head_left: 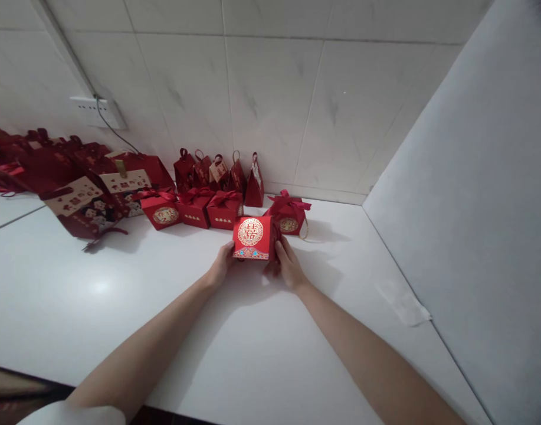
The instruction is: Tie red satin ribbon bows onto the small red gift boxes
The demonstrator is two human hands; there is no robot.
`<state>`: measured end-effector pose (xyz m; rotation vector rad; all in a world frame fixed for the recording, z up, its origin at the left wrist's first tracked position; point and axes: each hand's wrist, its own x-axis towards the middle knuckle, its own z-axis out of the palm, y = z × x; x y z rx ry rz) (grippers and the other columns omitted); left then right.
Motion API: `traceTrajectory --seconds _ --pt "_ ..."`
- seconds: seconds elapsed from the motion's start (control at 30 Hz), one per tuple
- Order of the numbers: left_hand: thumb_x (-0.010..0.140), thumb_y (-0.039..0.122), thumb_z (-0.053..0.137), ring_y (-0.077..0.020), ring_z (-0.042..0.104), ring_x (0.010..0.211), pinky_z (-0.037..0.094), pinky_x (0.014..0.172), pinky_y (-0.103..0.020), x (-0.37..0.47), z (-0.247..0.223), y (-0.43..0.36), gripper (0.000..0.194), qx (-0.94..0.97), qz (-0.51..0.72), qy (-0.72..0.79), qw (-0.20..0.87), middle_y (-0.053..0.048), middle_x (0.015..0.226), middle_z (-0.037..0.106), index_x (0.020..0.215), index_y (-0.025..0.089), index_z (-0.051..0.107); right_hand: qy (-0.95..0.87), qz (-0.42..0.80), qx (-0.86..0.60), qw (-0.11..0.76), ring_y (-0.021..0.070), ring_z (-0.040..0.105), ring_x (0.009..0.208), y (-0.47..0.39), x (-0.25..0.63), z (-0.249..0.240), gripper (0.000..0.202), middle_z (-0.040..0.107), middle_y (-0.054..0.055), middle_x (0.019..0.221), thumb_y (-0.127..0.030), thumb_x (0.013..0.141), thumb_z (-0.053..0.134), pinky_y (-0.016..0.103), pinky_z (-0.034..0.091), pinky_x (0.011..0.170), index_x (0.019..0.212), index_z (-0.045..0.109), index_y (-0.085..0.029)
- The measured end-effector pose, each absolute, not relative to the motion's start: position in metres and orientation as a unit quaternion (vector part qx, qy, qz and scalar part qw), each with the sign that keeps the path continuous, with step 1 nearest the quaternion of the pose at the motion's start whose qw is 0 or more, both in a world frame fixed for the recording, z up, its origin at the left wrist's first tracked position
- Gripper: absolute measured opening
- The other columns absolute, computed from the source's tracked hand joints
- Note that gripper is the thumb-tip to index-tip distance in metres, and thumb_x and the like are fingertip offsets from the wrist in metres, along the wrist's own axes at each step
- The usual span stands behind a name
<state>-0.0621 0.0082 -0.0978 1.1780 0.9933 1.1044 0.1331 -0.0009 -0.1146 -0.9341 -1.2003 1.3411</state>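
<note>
A red gift box [261, 227] with a gold double-happiness emblem is held up between my two hands, just above the white table. My left hand [219, 265] grips its left side, and my right hand [289, 263] grips its right side with the thumb up. Fingers under the box are partly hidden. Right behind it stands another red box with a ribbon bow [290, 218]. To the left, a row of bow-tied red boxes includes one with a gold round emblem [161, 213], a middle one [194, 212] and one nearest my hands [225, 216].
Small red bags with loop handles [254, 184] stand against the tiled wall. Larger red gift bags [82, 206] crowd the left side. A cable runs from a wall socket [97, 112]. A clear film or tape piece [403, 302] lies by the right panel [482, 177].
</note>
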Motion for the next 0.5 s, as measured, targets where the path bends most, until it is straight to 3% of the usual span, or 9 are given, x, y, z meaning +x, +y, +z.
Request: traceTrajectory --seconds 0.1,0.23,0.3,0.37,0.43,0.5 --pt "0.089 0.063 0.034 -0.0352 0.065 0.100 0.050 0.091 -0.047 -0.064 -0.102 0.011 0.060 0.526 0.479 0.424 0.560 -0.008 0.096 0.075 0.108 0.017 0.069 -0.496 0.575 -0.407 0.507 0.0210 0.063 0.044 -0.006 0.132 -0.112 0.074 0.070 0.000 0.063 -0.071 0.086 0.047 0.030 0.043 0.040 0.143 0.037 -0.026" --pt "0.091 0.065 0.032 -0.0334 0.065 0.094 0.051 0.088 -0.047 -0.065 -0.100 0.011 0.061 0.541 0.468 0.430 0.550 -0.008 0.089 0.073 0.107 0.018 0.068 -0.495 0.583 -0.404 0.502 0.0238 0.066 0.048 -0.006 0.131 -0.109 0.076 0.067 0.000 0.056 -0.073 0.086 0.046 0.031 0.047 0.042 0.142 0.036 -0.023" --pt "0.091 0.065 0.035 -0.0349 0.063 0.105 0.049 0.094 -0.049 -0.062 -0.094 0.009 0.063 0.539 0.465 0.423 0.561 -0.009 0.104 0.073 0.125 0.018 0.061 -0.483 0.583 -0.406 0.512 0.0244 0.068 0.053 -0.005 0.131 -0.108 0.075 0.072 0.002 0.068 -0.071 0.086 0.047 0.034 0.051 0.046 0.144 0.032 -0.026" --pt "0.091 0.062 0.044 -0.0345 0.057 0.120 0.044 0.104 -0.049 -0.058 -0.089 0.005 0.067 0.538 0.480 0.420 0.551 -0.008 0.128 0.065 0.144 0.022 0.042 -0.470 0.550 -0.413 0.552 0.0255 0.072 0.069 -0.005 0.131 -0.107 0.072 0.075 0.005 0.094 -0.066 0.086 0.053 0.038 0.057 0.058 0.143 0.032 -0.028" --pt "0.091 0.058 0.049 -0.0321 0.044 0.136 0.036 0.114 -0.046 -0.053 -0.083 -0.001 0.072 0.549 0.494 0.430 0.520 -0.005 0.148 0.048 0.152 0.026 0.028 -0.472 0.482 -0.427 0.602 0.0270 0.071 0.092 -0.007 0.131 -0.104 0.067 0.070 0.008 0.115 -0.060 0.086 0.057 0.041 0.058 0.078 0.140 0.037 -0.027" --pt "0.090 0.057 0.053 -0.0301 0.028 0.146 0.029 0.119 -0.041 -0.050 -0.080 -0.006 0.078 0.572 0.491 0.427 0.499 -0.004 0.159 0.031 0.155 0.026 0.020 -0.497 0.420 -0.445 0.615 0.0287 0.066 0.103 -0.010 0.132 -0.101 0.059 0.069 0.009 0.117 -0.056 0.088 0.056 0.043 0.053 0.091 0.135 0.046 -0.023"
